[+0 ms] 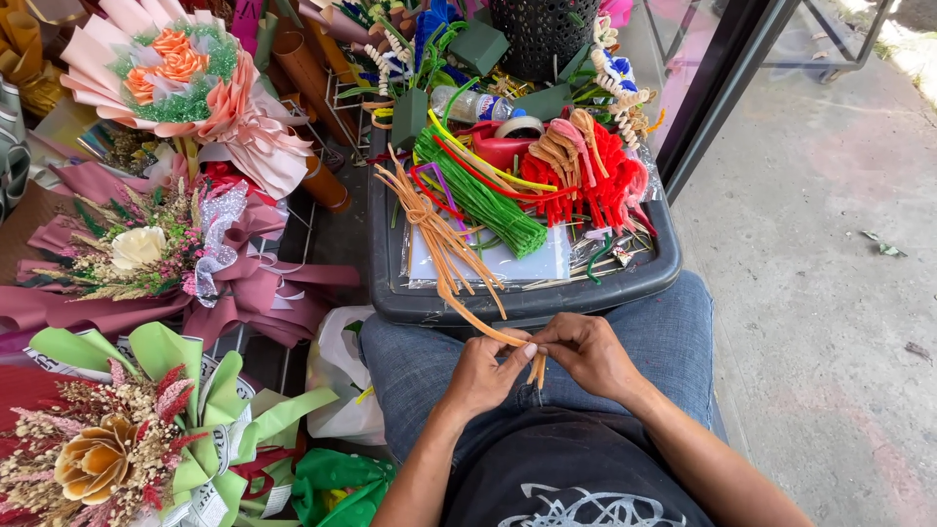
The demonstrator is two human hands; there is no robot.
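- Seated on the ground, a person works over a denim lap, the left hand (pixel 478 376) and right hand (pixel 589 353) meeting at their fingertips just below the near rim of a dark grey tray (pixel 517 304).
- Both hands are pinched shut on tan stems (pixel 459 259): the left thumb and forefinger nip one strand near its end, and the right fingers close round short ends that poke down between the hands.
- The rest of the tan stems fan back up over the tray rim and lie across clear sleeves inside it.
- In the tray, a green bundle (pixel 483 200) lies just beside the tan stems, with a red bundle (pixel 595 181) toward the far right corner and a plastic bottle (pixel 473 104) behind.
- The tray's near edge touches the knees; its right side stands close to a dark door frame (pixel 717 88).
- Open concrete floor (pixel 830 293) spreads to the right.
- The left is crowded: a pink bouquet (pixel 181 83), a maroon bouquet (pixel 146 259) and a green bouquet (pixel 127 439) press close to the left leg, with a white bag (pixel 337 381) touching it.
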